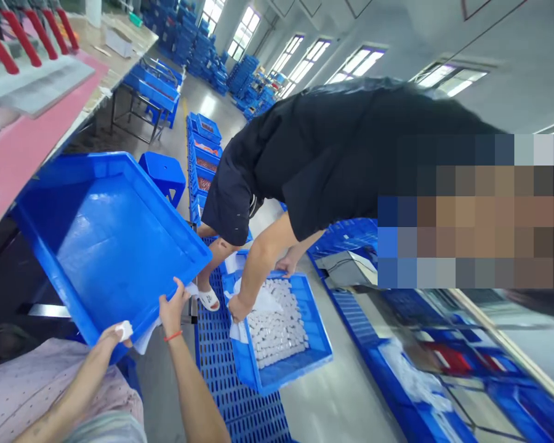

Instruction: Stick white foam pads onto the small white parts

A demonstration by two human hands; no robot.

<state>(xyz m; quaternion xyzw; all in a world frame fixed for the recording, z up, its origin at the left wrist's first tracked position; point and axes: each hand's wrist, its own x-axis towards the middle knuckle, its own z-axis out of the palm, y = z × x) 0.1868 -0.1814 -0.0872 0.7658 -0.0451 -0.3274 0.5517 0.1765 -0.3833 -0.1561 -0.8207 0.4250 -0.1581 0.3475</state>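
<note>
L hand (pixel 113 338): grip pinching rim of blue tray (pixel 113 237)
R hand (pixel 173 309): ditto, same side
Tray: prob. steadiest w/ even hold — both hands

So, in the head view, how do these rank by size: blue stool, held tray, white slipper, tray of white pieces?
1. Held tray
2. Tray of white pieces
3. Blue stool
4. White slipper
The held tray looks nearer, so the trays' true sizes are unsure.
</note>
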